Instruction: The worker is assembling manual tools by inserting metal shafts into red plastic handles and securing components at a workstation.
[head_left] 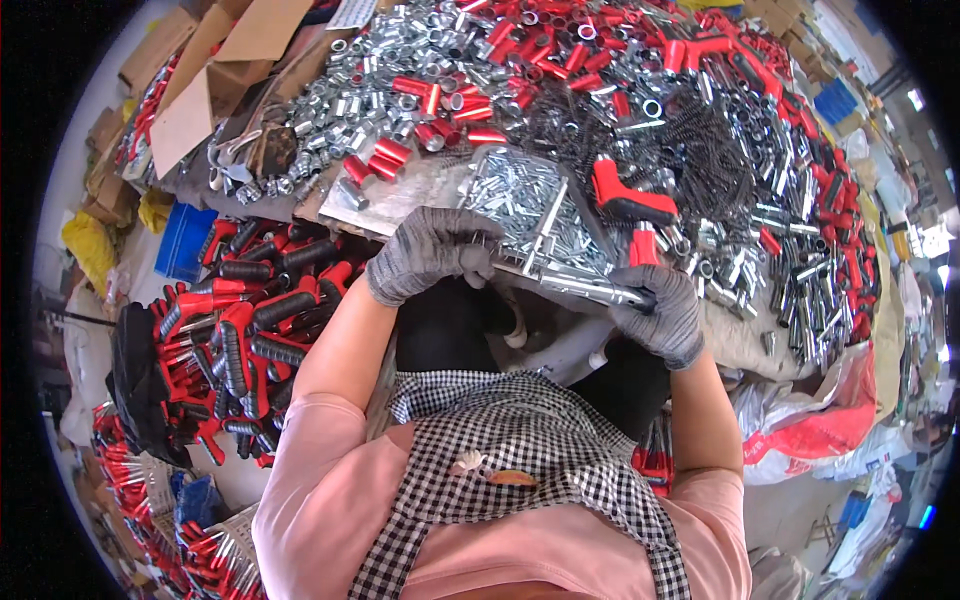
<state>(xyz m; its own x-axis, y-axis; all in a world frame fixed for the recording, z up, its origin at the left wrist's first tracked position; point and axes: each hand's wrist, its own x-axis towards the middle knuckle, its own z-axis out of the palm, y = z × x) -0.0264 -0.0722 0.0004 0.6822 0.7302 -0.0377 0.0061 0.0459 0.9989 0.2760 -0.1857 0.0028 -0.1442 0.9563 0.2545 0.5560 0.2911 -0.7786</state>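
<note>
My left hand (435, 255), in a grey knit glove, is closed with its fingertips pinched at the left end of a shiny metal tube (575, 284). What sits in that pinch is too small to make out. Wrapped round the tube's right end is my gloved right hand (660, 312). The tube lies nearly level above my lap, before the bench's front edge. Just above my right hand stands a red piece (643, 243); whether it joins the tube I cannot tell. Beyond the tube is a tray of small metal pins (530, 195), with a red-and-black pistol-grip handle (630, 195) beside it.
Silver sleeves (365, 105) and red sleeves (390, 152) are heaped at the back, with dark springs (705, 150) right of centre. Several red-and-black handled tools (245, 340) fill the left side. An open cardboard box (195, 110) stands back left; a red-and-white sack (825, 410) lies right.
</note>
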